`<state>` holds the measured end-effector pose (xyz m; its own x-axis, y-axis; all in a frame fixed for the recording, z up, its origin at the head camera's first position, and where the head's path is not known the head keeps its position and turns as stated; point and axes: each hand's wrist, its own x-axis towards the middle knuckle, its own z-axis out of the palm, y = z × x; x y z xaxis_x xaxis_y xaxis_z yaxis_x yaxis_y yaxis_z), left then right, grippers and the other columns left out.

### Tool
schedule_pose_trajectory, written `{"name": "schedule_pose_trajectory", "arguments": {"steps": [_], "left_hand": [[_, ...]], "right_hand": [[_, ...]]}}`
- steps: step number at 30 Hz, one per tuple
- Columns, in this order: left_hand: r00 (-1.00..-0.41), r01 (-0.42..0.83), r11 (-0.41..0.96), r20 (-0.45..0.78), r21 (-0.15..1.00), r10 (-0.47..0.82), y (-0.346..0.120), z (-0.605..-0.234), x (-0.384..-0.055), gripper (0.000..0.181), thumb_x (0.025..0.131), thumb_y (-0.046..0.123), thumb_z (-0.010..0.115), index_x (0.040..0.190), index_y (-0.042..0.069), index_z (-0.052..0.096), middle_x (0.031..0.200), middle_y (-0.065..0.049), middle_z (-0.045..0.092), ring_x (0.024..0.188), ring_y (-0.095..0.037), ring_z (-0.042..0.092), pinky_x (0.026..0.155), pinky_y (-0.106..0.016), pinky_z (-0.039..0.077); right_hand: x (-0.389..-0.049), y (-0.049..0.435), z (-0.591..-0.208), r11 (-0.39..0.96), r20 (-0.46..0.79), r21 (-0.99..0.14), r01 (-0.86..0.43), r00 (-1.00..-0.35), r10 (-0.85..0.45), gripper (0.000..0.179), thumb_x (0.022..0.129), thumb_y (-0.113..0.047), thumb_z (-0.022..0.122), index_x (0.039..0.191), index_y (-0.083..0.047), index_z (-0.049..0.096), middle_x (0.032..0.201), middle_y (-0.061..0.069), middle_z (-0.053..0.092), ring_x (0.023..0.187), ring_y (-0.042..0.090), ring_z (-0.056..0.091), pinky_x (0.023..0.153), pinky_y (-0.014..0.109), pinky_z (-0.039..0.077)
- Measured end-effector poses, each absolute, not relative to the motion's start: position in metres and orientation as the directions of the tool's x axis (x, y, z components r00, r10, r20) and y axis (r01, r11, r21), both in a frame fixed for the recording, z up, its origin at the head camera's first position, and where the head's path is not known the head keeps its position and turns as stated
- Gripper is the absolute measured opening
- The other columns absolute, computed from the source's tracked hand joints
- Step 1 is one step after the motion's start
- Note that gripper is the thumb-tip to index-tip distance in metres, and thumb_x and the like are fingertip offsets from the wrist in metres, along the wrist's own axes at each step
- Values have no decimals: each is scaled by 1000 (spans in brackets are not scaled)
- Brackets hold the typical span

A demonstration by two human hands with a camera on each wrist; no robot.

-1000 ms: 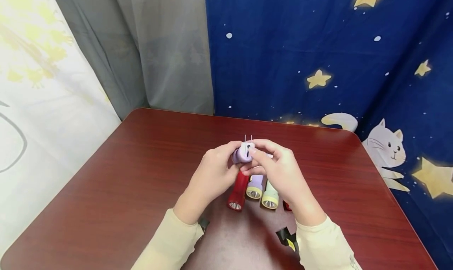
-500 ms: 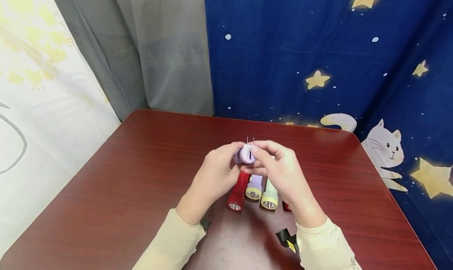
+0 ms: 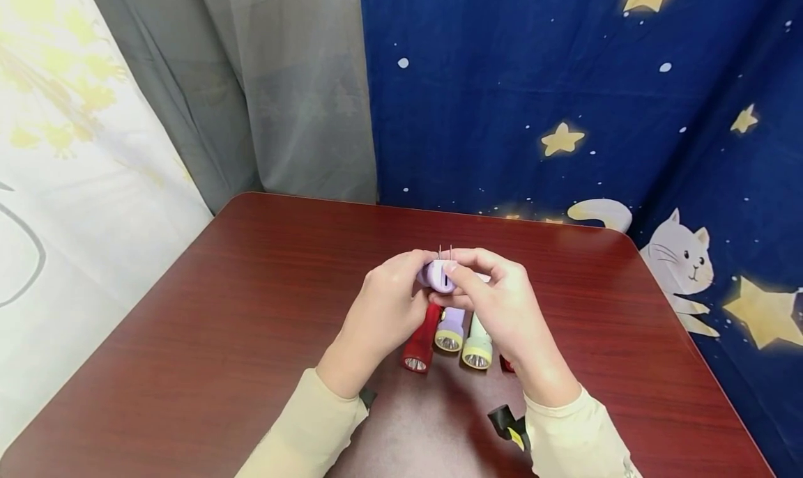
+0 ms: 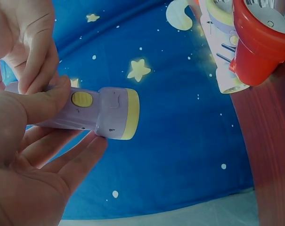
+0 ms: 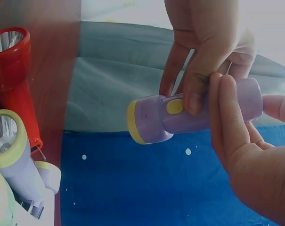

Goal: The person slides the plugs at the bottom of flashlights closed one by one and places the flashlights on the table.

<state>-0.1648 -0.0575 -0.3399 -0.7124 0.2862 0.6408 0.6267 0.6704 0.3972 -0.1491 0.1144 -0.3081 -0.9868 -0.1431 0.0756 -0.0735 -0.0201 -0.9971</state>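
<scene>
A lilac flashlight (image 3: 437, 277) with a yellow rim and yellow button is held above the table; its tail end faces the head camera. Two thin metal plug prongs stick out of the tail. My left hand (image 3: 384, 307) grips the flashlight's body, thumb beside the yellow button (image 4: 82, 99) in the left wrist view. My right hand (image 3: 507, 307) pinches the tail end, its thumb lying by a dark slot there. In the right wrist view, the flashlight's head (image 5: 149, 120) points left, free of the right fingers. The thumb hides part of the slot.
Below the hands, a red flashlight (image 3: 419, 345), a second lilac flashlight (image 3: 451, 330) and a mint flashlight (image 3: 479, 347) lie side by side on the brown table (image 3: 282, 276). Another red item (image 3: 507, 365) is mostly hidden by the right wrist. Curtains (image 3: 464, 116) hang behind.
The right thumb now covers more of the slot, and the dark slider seen at its upper end is hidden. The flashlight's tail has shifted slightly right and down; the prongs still stick out.
</scene>
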Motion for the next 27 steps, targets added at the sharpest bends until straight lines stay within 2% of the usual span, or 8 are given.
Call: {"name": "schedule_pose_trajectory", "arguments": {"steps": [14, 27], "left_hand": [[-716, 607, 688, 650, 397, 255, -55, -339, -162, 35, 86, -6, 77, 118, 6, 74, 114, -8, 79, 105, -21, 76, 96, -34, 63], [-691, 626, 682, 675, 378, 259, -53, -340, -161, 33, 87, -5, 78, 117, 7, 74, 113, -7, 79, 105, -20, 76, 98, -33, 63]], "right_hand": [[-144, 114, -305, -55, 80, -996, -74, -988, -130, 33, 100, -2, 67, 131, 9, 68, 135, 24, 68, 96, 22, 82, 85, 41, 67], [-138, 118, -303, 17, 53, -998, -55, -993, -104, 33, 100, -7, 68, 132, 1, 72, 132, 19, 74, 95, 17, 81, 88, 34, 66]]}}
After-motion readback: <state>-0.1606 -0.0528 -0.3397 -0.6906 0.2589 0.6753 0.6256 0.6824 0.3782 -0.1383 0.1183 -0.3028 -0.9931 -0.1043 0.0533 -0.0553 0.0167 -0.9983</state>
